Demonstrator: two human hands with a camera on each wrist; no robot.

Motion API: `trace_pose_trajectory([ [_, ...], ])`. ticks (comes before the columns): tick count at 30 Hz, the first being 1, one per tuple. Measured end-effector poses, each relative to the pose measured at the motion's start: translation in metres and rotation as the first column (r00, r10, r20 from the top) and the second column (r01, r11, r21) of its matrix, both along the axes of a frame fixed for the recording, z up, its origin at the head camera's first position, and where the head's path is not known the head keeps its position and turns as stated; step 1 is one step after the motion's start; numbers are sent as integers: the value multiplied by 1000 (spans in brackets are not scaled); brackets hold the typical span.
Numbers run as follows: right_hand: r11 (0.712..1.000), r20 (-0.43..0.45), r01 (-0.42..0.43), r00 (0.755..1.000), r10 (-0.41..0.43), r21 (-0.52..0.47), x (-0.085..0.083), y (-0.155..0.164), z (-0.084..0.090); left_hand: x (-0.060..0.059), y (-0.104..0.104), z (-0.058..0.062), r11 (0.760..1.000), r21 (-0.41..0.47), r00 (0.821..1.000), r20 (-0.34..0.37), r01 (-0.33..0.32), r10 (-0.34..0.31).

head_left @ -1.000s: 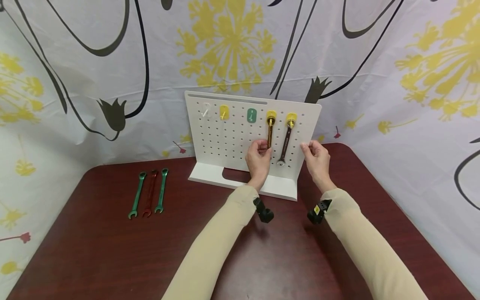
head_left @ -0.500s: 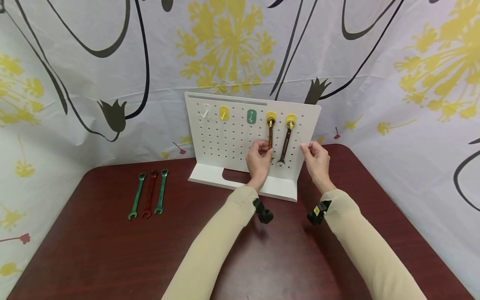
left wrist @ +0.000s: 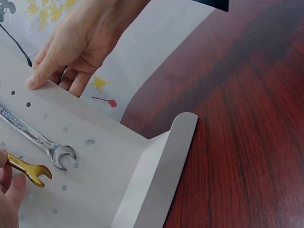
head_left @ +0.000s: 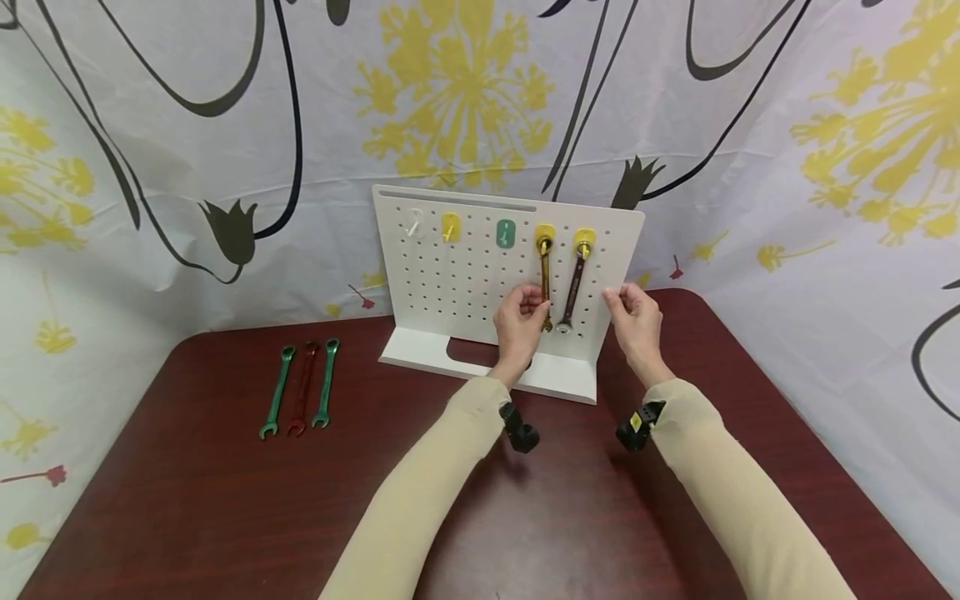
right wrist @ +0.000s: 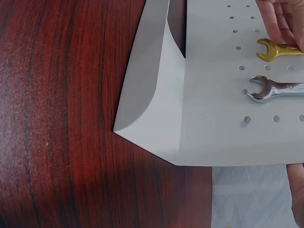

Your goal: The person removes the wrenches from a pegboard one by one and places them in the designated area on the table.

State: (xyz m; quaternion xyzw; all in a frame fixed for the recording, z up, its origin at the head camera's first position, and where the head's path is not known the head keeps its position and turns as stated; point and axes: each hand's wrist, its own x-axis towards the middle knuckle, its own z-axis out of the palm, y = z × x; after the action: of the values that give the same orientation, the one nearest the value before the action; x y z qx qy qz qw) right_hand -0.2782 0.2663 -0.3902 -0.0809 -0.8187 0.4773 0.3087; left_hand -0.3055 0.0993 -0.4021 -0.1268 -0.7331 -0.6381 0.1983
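A gold combination wrench point(head_left: 545, 271) hangs from a yellow hook point(head_left: 544, 230) on the white pegboard point(head_left: 480, 271), ring end up. The person's left hand point(head_left: 519, 329) pinches it low on the shank, so the ring sits well above the fingers and the open end pokes out just below them. Right beside it, a chrome combination wrench point(head_left: 574, 287) hangs from a second yellow hook point(head_left: 585, 238). The right hand point(head_left: 636, 325) grips the board's right edge, thumb in front, fingers behind. Over to the left, two green wrenches point(head_left: 277, 392) flank a red one point(head_left: 302, 388) on the dark reddish table point(head_left: 202, 508).
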Motion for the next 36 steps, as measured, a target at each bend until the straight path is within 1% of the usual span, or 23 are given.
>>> trace_pose_trajectory([
  [4, 1000, 4, 0, 1000, 0, -3, 1, 0, 1, 2, -3, -1, 1000, 5, 1000, 5, 28, -28],
  [11, 1000, 13, 2, 1000, -2, -4, 0, 0, 1, 6, -7, 1, 998, 14, 997, 53, 62, -63],
  [14, 1000, 14, 5, 1000, -5, 0, 0, 0, 1, 8, -9, 1, 997, 15, 995, 61, 80, -80],
  [17, 1000, 18, 7, 1000, -7, 8, 0, 0, 1, 10, -10, 1, 994, 28, 992, 70, 102, -104],
  [20, 1000, 18, 0, 1000, -1, 4, 0, 0, 1, 12, -11, 1, 992, 42, 988, 93, 121, -124],
  [27, 1000, 1, -13, 1000, 13, -4, 0, 0, 1, 17, -17, 1, 989, 37, 982, 119, 140, -144],
  [31, 1000, 12, -5, 1000, 5, 9, 0, 0, 1, 21, -20, 2, 988, 35, 980, 127, 152, -156],
  [33, 1000, 19, 4, 1000, -4, 19, 0, 0, 1, 23, -22, 2, 985, 50, 976, 134, 167, -172],
  [36, 999, 20, 12, 1000, -13, 31, 0, 0, 0, 25, -25, 3, 976, 88, 966, 152, 199, -210],
])
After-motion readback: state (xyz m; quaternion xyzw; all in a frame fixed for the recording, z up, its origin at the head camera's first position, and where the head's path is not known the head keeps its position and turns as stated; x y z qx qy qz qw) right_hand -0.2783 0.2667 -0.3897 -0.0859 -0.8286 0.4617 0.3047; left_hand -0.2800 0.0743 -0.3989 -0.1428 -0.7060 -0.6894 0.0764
